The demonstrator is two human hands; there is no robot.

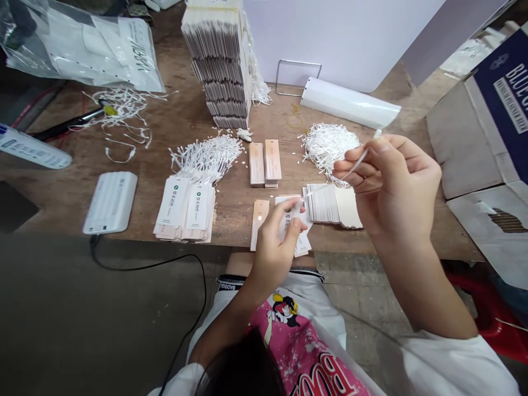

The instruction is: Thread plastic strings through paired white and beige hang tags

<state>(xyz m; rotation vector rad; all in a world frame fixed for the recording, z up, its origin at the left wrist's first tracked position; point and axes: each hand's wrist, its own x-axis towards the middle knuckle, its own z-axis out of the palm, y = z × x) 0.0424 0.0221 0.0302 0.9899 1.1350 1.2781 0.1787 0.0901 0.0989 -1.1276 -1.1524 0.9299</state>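
My left hand [274, 245] pinches a white hang tag [287, 219] with a green logo and dark lettering above the table's front edge. Raised to the right, my right hand [398, 179] is closed on a white hang tag string [358, 163], its small white end poking out above the thumb. The string runs down towards the tag's top; whether it passes through the hole cannot be made out. Beside my left hand lies an orange tag [259, 215], and more white tags [303, 243] lie partly under the fingers. A pile of white strings [330, 146] sits behind my right hand.
Strung tags [171, 202] lie in stacks at left. Two orange tag stacks [256, 164] stand mid-table, a row of cream cards [324, 202] to their right. Behind rises a tall bundled tag stack [218, 60]. A white power bank [111, 202] and a cardboard box [457, 143] flank the table.
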